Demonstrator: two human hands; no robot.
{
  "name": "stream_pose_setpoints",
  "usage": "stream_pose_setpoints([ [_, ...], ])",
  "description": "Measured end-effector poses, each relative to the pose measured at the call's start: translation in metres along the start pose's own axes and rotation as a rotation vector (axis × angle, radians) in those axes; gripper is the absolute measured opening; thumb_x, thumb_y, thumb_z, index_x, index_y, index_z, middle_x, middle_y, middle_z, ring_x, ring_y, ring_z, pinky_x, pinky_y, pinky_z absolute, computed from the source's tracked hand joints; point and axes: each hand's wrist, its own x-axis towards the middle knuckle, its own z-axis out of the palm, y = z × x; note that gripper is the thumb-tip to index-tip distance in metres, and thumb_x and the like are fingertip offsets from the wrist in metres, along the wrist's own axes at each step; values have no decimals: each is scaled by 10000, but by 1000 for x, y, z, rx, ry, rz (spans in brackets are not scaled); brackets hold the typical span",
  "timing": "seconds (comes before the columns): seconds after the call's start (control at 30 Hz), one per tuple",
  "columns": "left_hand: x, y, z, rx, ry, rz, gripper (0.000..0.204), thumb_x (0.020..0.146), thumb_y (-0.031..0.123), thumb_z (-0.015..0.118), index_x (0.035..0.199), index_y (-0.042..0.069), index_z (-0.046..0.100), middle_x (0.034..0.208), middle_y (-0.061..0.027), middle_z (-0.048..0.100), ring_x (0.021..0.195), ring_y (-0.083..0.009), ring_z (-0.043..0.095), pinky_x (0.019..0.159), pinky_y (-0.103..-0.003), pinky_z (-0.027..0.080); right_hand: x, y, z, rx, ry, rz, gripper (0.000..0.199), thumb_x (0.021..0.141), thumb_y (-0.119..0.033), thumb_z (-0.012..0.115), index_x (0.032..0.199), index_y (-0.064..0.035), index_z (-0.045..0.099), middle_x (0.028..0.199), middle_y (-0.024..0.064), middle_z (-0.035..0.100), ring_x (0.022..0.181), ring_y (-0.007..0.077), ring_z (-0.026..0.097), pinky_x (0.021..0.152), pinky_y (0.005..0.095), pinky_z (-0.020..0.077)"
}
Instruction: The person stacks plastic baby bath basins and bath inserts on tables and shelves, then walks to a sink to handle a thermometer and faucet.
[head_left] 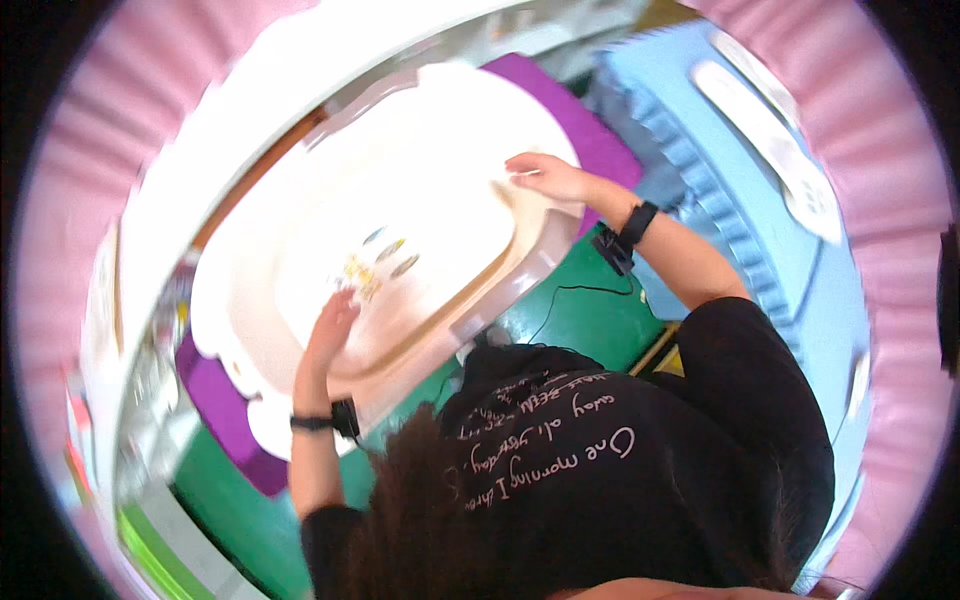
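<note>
Two bare hands rest on a large white plastic tub (400, 200), which lies tilted across a purple mat (590, 130) on a green surface (580, 310). The left hand (330, 322) lies inside the basin with its fingers stretched out flat against the pale floor of the tub, just beside a small cluster of yellow and grey marks (375, 265); motion blur makes it impossible to tell whether those marks are printed decoration or loose bits. The right hand (545, 175) sits at the tub's far rim with its fingers loosely spread and pressed onto the edge; whether the thumb curls under the rim is hidden, so a true grip cannot be confirmed. Each wrist carries a black band with a small black box (612, 248), and a thin dark cable (570, 295) trails from the right one over the green surface. Much of the lower picture is blocked by the person's dark hair and a black shirt (620, 430) with pale handwriting-style lettering, which covers the tub's near corner. A pink ruffled brim (80, 200) rings the whole view and cuts off the surroundings. To the right a light blue ridged object (720, 170) bears a long white piece (770, 140), both smeared and bent by the lens. The left edge is a blur of shiny, colourful clutter too indistinct to name.
</note>
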Motion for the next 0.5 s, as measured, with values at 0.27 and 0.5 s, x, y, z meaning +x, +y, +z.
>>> stream_pose_setpoints([
  [0.27,5,118,25,-359,-112,261,260,925,107,444,1162,20,510,809,-68,615,801,-137,594,723,-251,456,-209,7,-9,223,451,110,256,882,-162,573,1083,-4,565,848,58,629,798,107,578,710,266,473],
  [0.5,51,255,117,-104,-117,451,240,932,31,362,1084,33,547,674,-61,609,468,-65,472,446,-216,400,-337,53,-33,375,813,407,205,906,-147,523,1048,-8,577,696,33,611,548,82,538,492,221,416],
])
